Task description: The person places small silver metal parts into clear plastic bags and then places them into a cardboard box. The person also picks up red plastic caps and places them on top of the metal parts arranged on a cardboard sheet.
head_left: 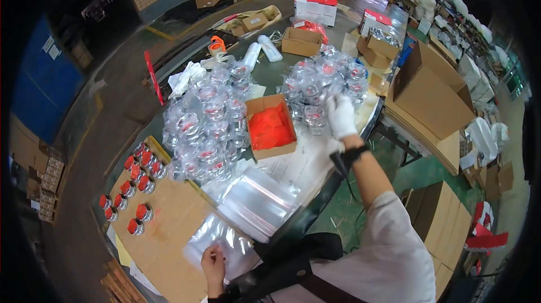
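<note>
My left hand point(213, 264), bare, has its fingers curled in a pinch on a clear plastic bag point(222, 241) at the near edge of the cardboard sheet. Beside that bag lies a stack of flat clear bags point(260, 201). My right hand point(341, 117), in a white glove, reaches to the near right side of a heap of bagged metal parts point(315, 86). Its fingers are blurred, and I cannot make out a hold. Bare silver parts with red tops point(144, 211) stand on the cardboard sheet point(163, 218) at the left.
A larger heap of bagged parts point(205, 117) covers the table's middle left. Between the heaps sits an open box of red pieces point(270, 125). A small carton point(302, 41) stands behind. To the right is a large open carton point(431, 86); another carton point(445, 224) rests lower down.
</note>
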Action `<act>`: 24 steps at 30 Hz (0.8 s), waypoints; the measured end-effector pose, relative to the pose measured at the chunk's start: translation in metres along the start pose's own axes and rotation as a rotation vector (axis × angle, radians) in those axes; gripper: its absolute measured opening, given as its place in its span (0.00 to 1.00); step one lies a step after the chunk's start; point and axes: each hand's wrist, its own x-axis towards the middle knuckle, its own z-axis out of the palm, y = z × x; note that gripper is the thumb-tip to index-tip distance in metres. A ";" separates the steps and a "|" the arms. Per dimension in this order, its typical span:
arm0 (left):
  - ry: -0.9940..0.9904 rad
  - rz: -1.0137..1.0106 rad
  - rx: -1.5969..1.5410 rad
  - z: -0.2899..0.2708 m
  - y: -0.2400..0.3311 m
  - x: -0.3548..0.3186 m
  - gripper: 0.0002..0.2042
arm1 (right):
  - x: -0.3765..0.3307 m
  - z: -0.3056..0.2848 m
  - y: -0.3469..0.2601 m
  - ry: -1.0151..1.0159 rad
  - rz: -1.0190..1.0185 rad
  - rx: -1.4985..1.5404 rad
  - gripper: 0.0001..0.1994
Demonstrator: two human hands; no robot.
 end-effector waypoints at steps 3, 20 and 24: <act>0.151 0.259 0.568 0.033 0.012 0.026 0.18 | 0.080 0.026 0.084 -0.136 0.212 -0.433 0.12; 0.242 0.494 0.111 -0.036 0.033 -0.024 0.06 | -0.306 0.084 -0.196 -1.423 -0.335 0.398 0.15; 0.286 0.058 -0.502 -0.114 -0.005 -0.030 0.12 | -0.334 0.102 -0.256 -1.464 -0.036 0.581 0.08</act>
